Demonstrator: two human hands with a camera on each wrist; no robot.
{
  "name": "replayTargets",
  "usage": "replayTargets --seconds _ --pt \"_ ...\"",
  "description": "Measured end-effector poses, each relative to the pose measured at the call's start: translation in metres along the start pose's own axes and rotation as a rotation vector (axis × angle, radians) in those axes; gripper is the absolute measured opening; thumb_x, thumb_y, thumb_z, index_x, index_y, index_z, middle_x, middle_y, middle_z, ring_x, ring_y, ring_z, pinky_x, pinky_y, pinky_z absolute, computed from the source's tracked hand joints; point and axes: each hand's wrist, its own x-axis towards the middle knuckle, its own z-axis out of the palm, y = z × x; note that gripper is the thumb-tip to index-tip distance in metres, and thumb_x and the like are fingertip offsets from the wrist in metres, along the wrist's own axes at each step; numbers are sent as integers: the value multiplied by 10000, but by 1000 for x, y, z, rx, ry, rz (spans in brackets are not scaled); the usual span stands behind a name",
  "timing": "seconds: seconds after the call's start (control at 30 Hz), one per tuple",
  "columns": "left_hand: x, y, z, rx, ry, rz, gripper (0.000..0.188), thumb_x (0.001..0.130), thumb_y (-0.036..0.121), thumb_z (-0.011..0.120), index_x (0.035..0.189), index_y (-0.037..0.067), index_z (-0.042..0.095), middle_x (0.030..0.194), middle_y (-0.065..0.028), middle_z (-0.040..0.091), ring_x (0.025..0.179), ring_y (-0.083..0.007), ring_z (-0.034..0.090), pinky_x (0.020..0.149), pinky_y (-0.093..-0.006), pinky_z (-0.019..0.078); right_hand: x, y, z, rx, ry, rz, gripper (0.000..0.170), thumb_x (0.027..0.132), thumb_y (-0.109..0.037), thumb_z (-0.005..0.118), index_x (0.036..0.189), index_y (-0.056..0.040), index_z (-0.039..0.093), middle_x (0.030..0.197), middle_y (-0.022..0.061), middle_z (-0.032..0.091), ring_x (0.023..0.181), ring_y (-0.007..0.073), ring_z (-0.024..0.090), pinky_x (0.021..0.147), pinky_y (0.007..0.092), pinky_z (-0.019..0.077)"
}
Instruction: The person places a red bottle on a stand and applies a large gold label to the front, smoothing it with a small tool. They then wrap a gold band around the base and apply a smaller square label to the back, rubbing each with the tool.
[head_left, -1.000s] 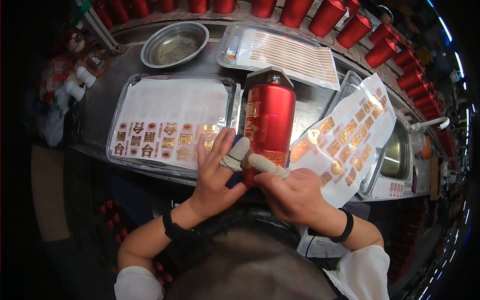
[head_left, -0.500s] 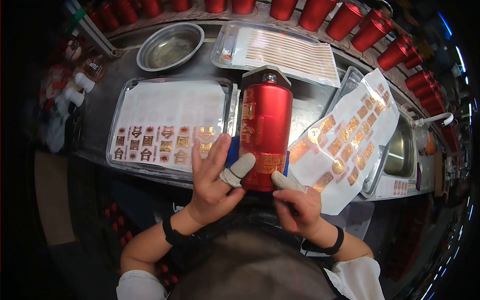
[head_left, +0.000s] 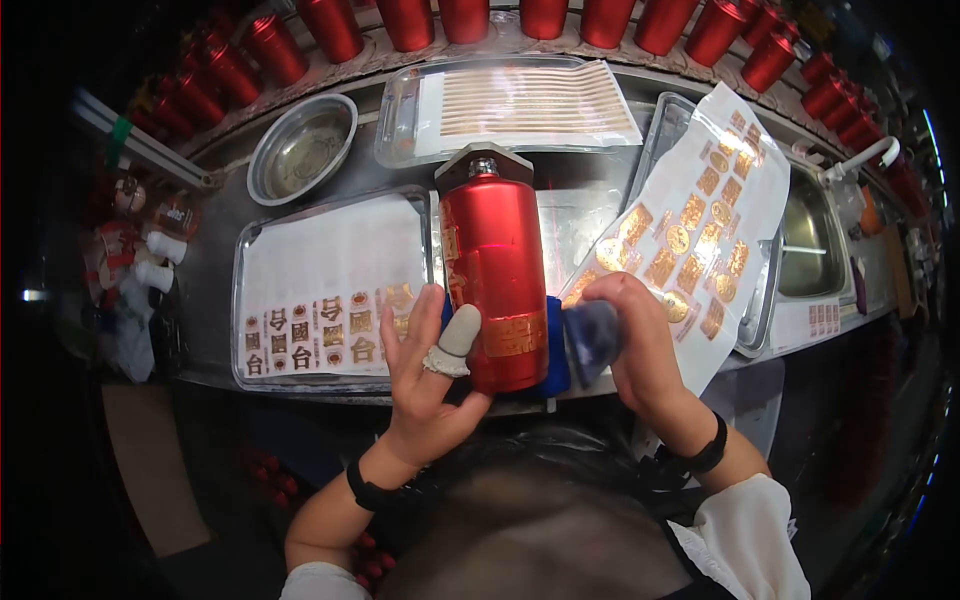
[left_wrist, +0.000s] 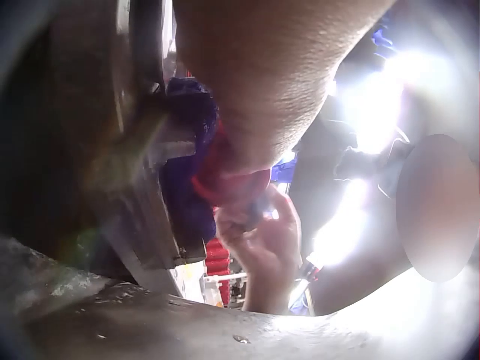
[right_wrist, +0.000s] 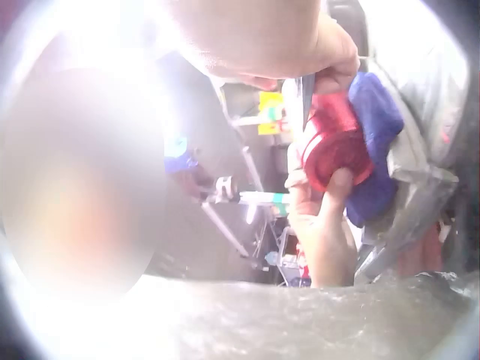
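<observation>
A red bottle (head_left: 500,270) with gold characters down its left side and a gold band near its base lies on a blue support (head_left: 556,345), neck away from the body. My left hand (head_left: 425,385) rests against its lower left; the index finger wears a pale cloth cot. In the right wrist view, the left thumb (right_wrist: 339,187) touches the base of the bottle (right_wrist: 337,142). Just right of the bottle, my right hand (head_left: 645,345) holds a dark blue flat piece (head_left: 592,338), blurred and apart from the bottle.
Trays with gold transfer sheets flank the bottle, left (head_left: 335,235) and right (head_left: 735,190). Behind are a striped sheet (head_left: 530,100) and a metal bowl (head_left: 302,150). Red bottles (head_left: 465,18) line the back; a sink (head_left: 808,235) is at the right.
My right hand has left the bottle's gold band, moved right and picked up the dark blue flat piece. The left hand stays at the bottle. The head view has shifted.
</observation>
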Motion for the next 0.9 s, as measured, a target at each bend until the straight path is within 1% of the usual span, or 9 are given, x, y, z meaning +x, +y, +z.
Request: replayTargets --seconds 0.07,0.2,0.33,0.4,0.47,0.57,0.67,0.8,0.9 --pt "-1 1 4 -28 16 -40 812 669 113 791 1423 -15 520 1521 -271 419 1407 -433 425 1174 -660 124 -20 -18 34 -251 -57 -96 196 857 -9 619 1049 -22 585 980 72 619 939 175 604 831 320 493" --pt "-4 0 9 -17 41 -69 812 709 121 801 1432 -49 474 1430 -253 521 1394 -414 450 1177 -658 138 -17 -10 68 -806 -247 -798 312 782 -16 693 1069 -13 569 956 187 585 913 395 607 748 424 517" --pt "-4 -1 8 -51 19 -110 835 715 107 809 1447 -64 443 1368 -210 585 1332 -392 513 1187 -622 179 -17 -9 43 -761 -76 -586 240 838 -49 685 1049 2 581 924 170 614 831 339 647 733 396 524" --pt "-5 -1 8 -86 25 -100 863 708 95 823 1455 -72 426 1373 -210 581 1289 -387 548 1184 -591 226 -20 -1 20 -641 53 -326 244 855 -94 725 1029 9 589 915 108 653 800 178 640 732 334 515" --pt "-4 -1 10 -97 27 -73 873 714 88 828 1463 -78 412 1395 -222 563 1275 -391 559 1175 -557 274 -12 20 -11 -719 34 -241 256 854 -88 742 1029 16 586 931 91 656 815 146 628 739 317 513" --pt "-13 -5 14 -190 -34 -217 881 726 76 833 1473 -84 393 1437 -248 520 1278 -409 552 1146 -479 347 -26 9 6 -320 139 -229 254 855 -77 748 1025 19 587 921 87 650 799 156 625 737 308 509" --pt "-14 -4 16 -259 -11 -206 879 745 63 824 1483 -89 371 1462 -266 488 1320 -418 512 1119 -425 382 -20 20 14 -593 -8 -584 250 865 -69 743 1034 14 578 918 73 643 815 125 612 730 286 507" --pt "-13 -4 12 -151 -61 -204 879 775 99 810 1500 -83 347 1481 -252 478 1392 -451 416 1175 -482 281 -6 31 -9 -396 42 -197 232 884 -75 726 1052 4 587 936 81 638 823 150 619 743 281 505" --pt "-13 -3 10 -148 -89 -245 897 777 116 806 1511 -79 329 1480 -237 486 1395 -464 403 1196 -509 221 -17 25 -1 -458 24 -414 195 887 -71 717 1019 -3 591 944 81 648 825 148 618 736 280 500"
